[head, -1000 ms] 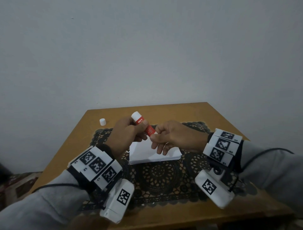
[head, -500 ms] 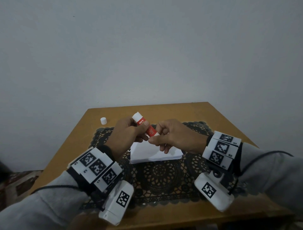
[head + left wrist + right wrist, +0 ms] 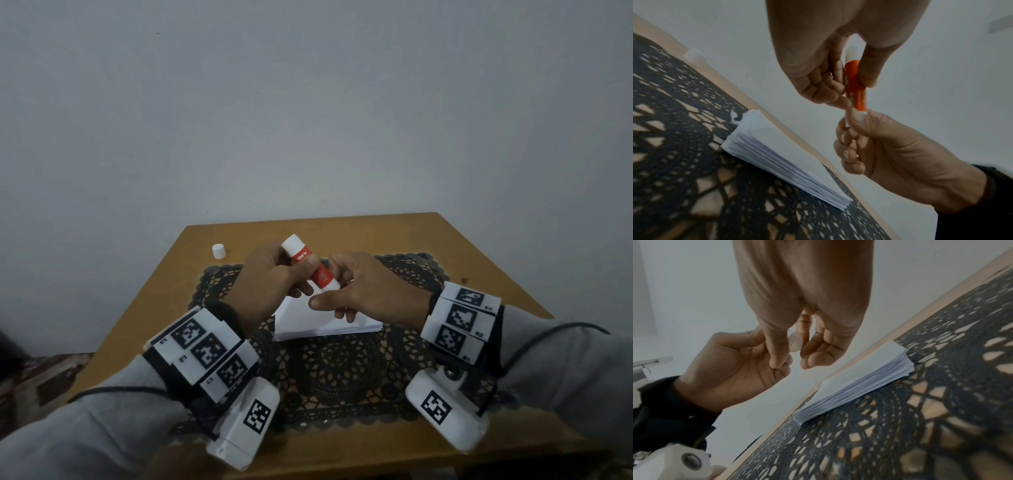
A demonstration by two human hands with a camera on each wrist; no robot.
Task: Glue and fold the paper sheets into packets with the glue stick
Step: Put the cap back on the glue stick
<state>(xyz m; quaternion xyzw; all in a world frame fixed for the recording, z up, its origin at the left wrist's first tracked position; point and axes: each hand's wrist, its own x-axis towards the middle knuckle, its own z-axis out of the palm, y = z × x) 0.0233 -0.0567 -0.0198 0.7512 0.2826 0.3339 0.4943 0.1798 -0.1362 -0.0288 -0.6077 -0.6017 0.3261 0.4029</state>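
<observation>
a person's left hand [image 3: 270,277] grips a red-and-white glue stick [image 3: 310,265] w/ thumb and fingers curled round its barrel, tilted above a stack of white paper sheets [image 3: 322,323]. the right hand [image 3: 363,291] pinches the stick's lower end btwn thumb and fingertips. sheets lie on a black lace mat [image 3: 342,370] atop a wooden table [image 3: 445,236]; a small white cap [image 3: 219,251] stands apart near the table's far-left edge.

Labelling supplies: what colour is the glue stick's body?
Red-orange with white ends; the glue stick shows best in the head view.
</observation>
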